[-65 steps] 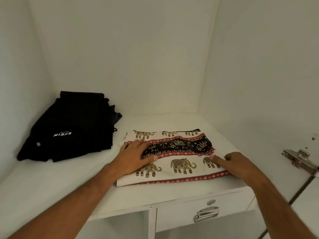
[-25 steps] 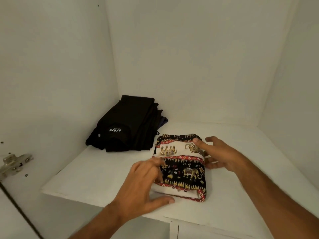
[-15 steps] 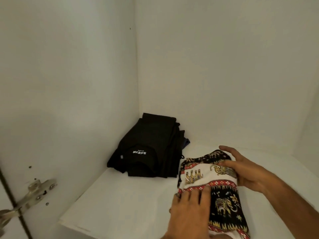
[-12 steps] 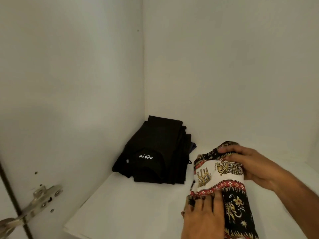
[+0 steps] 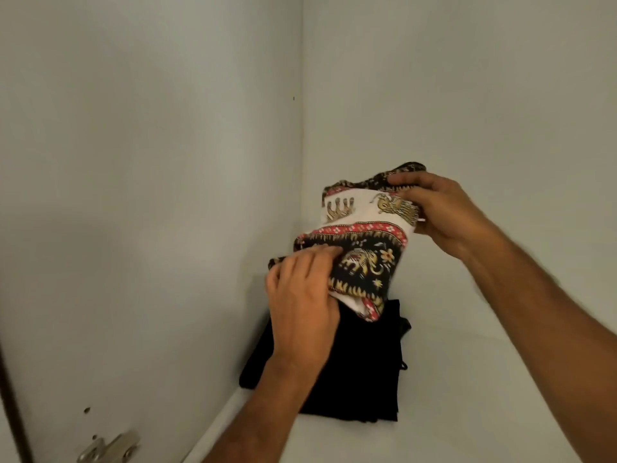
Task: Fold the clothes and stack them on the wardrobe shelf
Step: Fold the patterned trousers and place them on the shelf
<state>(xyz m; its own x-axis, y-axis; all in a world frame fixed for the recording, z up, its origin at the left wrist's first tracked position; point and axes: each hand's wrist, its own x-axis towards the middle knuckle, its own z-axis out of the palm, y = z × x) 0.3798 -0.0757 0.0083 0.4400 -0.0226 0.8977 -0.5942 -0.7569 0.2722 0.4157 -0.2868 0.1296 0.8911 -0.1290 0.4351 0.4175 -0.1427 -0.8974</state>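
Note:
The folded elephant-print cloth (image 5: 362, 240), white with black and red bands, hangs in the air above the black folded clothes (image 5: 360, 365). My left hand (image 5: 302, 295) grips its near lower edge. My right hand (image 5: 440, 212) holds its far upper edge, fingers curled over the top. The black pile lies in the back left corner of the white wardrobe shelf (image 5: 484, 396); my left arm hides part of it.
The wardrobe's white left wall (image 5: 150, 195) and back wall (image 5: 467, 95) close in the corner. A metal door hinge (image 5: 110, 449) is fixed low on the left wall. Bare shelf lies to the right of the black pile.
Both hands have lifted the elephant-print cloth off the shelf and carried it left and back, over the black pile. The view has swung toward the left corner.

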